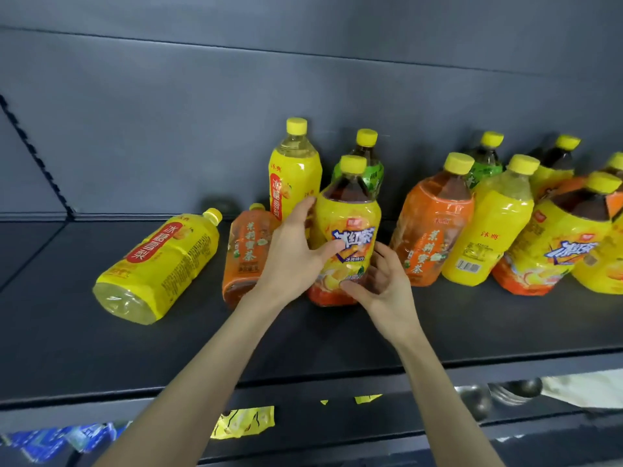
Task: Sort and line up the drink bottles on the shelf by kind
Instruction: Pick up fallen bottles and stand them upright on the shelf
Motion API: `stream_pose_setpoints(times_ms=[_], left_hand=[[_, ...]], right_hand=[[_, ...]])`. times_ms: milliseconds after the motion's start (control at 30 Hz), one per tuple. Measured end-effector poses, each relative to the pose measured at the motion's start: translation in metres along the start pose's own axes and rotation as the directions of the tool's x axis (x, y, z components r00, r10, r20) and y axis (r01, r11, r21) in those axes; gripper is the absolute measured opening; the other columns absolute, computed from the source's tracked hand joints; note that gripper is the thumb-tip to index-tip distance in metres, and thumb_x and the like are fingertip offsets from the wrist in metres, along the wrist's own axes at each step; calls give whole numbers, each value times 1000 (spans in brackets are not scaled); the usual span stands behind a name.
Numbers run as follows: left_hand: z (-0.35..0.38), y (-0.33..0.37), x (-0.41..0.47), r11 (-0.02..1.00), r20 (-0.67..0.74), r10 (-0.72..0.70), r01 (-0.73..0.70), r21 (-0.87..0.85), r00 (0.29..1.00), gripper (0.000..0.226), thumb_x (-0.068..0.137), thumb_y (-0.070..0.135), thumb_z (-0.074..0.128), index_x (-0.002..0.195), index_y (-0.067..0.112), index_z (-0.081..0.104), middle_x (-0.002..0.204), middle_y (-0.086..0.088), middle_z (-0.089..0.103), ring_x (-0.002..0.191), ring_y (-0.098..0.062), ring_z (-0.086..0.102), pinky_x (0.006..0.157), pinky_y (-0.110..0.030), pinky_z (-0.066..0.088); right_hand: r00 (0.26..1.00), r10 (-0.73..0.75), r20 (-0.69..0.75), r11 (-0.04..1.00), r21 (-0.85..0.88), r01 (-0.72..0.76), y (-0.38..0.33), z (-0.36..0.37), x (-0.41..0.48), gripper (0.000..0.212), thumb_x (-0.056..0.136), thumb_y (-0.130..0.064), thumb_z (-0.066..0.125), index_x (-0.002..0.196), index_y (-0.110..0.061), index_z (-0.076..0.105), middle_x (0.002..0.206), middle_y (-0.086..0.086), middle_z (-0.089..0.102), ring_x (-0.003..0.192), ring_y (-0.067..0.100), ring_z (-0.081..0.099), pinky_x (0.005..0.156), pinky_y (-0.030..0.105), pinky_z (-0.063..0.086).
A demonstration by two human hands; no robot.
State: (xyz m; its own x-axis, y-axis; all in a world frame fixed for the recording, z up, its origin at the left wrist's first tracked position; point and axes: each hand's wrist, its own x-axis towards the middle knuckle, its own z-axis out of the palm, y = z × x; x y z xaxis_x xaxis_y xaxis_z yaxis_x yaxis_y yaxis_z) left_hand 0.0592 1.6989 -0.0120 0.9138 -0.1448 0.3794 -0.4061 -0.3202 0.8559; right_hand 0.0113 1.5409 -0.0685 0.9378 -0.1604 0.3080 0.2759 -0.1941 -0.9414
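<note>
The iced tea bottle (pixel 347 230) at the middle of the shelf (pixel 101 348) is gripped from both sides. The left hand (pixel 293 261) is wrapped round its left flank with the thumb laid across the front label, and the right hand (pixel 384 284) is curled round the lower right, thumb pressed near the base. Whether it's standing on the shelf or lifted a touch can't really be made out. A green-label bottle (pixel 371 173) is mostly hidden right behind it, so only the cap, neck and a bit of label are seen. The lying orange bottle (pixel 249 251) is partly covered by the left wrist. The upright yellow bottle (pixel 295 176) is either brushed by the left fingertips or just missed, hard to tell. On the right, a cluster of bottles (pixel 488 230) is packed tight and heavily overlapped, and the last ones are cut off by the frame edge. A lying yellow bottle (pixel 158 264) is seen at left, base toward the front lip. Bare shelf is left beyond it up to the side wall, and along the front edge too. The packets (pixel 242 421) on the level below are too blurred to be read.
</note>
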Motion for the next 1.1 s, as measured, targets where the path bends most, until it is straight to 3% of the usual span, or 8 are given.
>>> stream_pose_setpoints(times_ms=[133, 300, 400, 533, 733, 800, 900, 1100], left_hand=[[-2, -5, 1, 999, 62, 31, -33, 23, 998, 78, 80, 19, 74, 146, 16, 31, 140, -2, 50, 127, -14, 48, 100, -42, 48], [-1, -7, 7, 986, 7, 43, -43, 162, 999, 78, 82, 25, 71, 148, 20, 29, 137, -8, 44, 126, -20, 45, 102, -38, 45], [-1, -7, 8, 977, -5, 35, -33, 209, 999, 79, 82, 27, 71, 148, 20, 29, 136, -10, 47, 124, -22, 49, 102, -39, 45], [0, -3, 7, 975, -35, 31, -23, 222, 999, 78, 81, 26, 73, 147, 16, 32, 134, -9, 55, 120, -21, 54, 99, -38, 48], [-3, -1, -13, 946, -119, 50, -9, 325, 992, 41, 88, 21, 66, 126, 9, 57, 113, -6, 68, 100, -13, 64, 79, -17, 47], [-10, -3, -26, 935, -205, 105, -26, 354, 973, 25, 88, 19, 66, 111, 8, 66, 101, -4, 71, 88, -9, 63, 74, -15, 45], [-23, -7, -45, 918, -332, 165, -22, 397, 929, 11, 87, 14, 66, 96, 9, 70, 95, -4, 71, 83, -18, 66, 74, -29, 51], [-52, -32, -57, 936, -468, 2, 163, 311, 884, 17, 89, 21, 64, 102, 10, 67, 104, -7, 67, 92, -21, 63, 81, -33, 50]], right_hand=[[998, -56, -37, 992, -116, 52, 9, 6, 11, 71, 75, -5, 79, 127, -31, 40, 120, -22, 54, 111, -10, 54, 85, 7, 45], [998, -54, -27, 983, -178, 48, 13, 8, 19, 70, 77, -10, 78, 132, -27, 38, 119, -31, 48, 106, -22, 50, 82, 3, 45], [998, -50, -28, 970, -238, 42, 15, 8, 22, 72, 77, -14, 79, 137, -19, 38, 121, -23, 52, 107, -15, 53, 89, 14, 48], [998, -50, -30, 943, -329, 38, 13, 8, 21, 72, 80, -17, 77, 140, -14, 37, 134, 2, 55, 120, 15, 55, 98, 39, 51], [991, -115, -73, 837, -544, 57, -2, 2, 5, 52, 87, -19, 69, 135, -12, 47, 126, 7, 61, 109, 19, 62, 88, 40, 56], [971, -216, -103, 821, -557, 124, -7, 2, -4, 34, 88, -16, 67, 121, -10, 60, 114, 6, 64, 97, 18, 65, 77, 38, 58], [960, -260, -103, 853, -490, 179, -14, 9, -14, 16, 89, -14, 66, 103, -8, 68, 103, 4, 65, 83, 14, 64, 69, 30, 57], [986, -164, -7, 933, -325, 153, -22, 42, -15, 10, 91, -17, 64, 98, -11, 68, 92, -5, 64, 78, -1, 60, 67, 4, 44]])
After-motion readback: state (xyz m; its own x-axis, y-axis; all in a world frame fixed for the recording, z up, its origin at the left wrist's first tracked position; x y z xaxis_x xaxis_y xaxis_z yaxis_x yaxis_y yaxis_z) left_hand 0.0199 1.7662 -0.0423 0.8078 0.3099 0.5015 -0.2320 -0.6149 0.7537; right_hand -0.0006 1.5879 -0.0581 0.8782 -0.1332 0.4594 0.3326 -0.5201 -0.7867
